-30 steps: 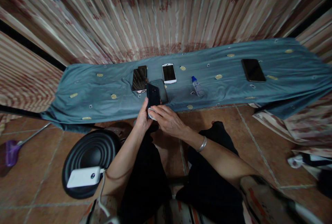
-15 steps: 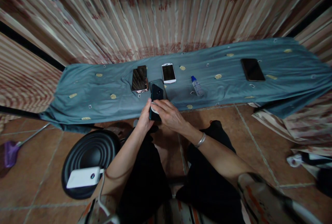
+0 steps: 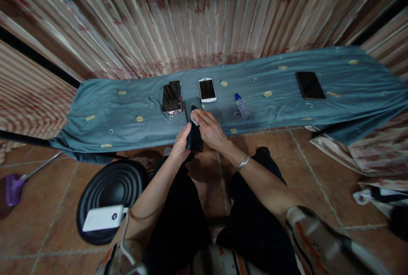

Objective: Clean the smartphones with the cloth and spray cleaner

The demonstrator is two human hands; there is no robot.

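A dark phone [image 3: 195,140] is gripped along its left edge by my left hand [image 3: 181,144], close to the front edge of the cloth-covered table. My right hand [image 3: 211,130] presses a small white wipe [image 3: 194,117] against the upper end of that phone. Behind it, a clear-looking case or phone [image 3: 192,102] lies partly hidden on the cloth. A white phone [image 3: 207,90] rests just beyond, and a stack of dark phones [image 3: 171,97] is to the left. The blue-capped bottle [image 3: 242,106] lies to the right of my hands.
On the blue-green cloth [image 3: 274,113] a black phone or tablet [image 3: 310,85] lies far right. A round black stool [image 3: 111,185] at lower left holds a white power bank [image 3: 103,218] with a cable. A purple dustpan [image 3: 13,190] is on the tiled floor.
My right hand has moved the white wipe from the phone's lower part up to its top end. The phone has shifted slightly toward me and is turned a little.
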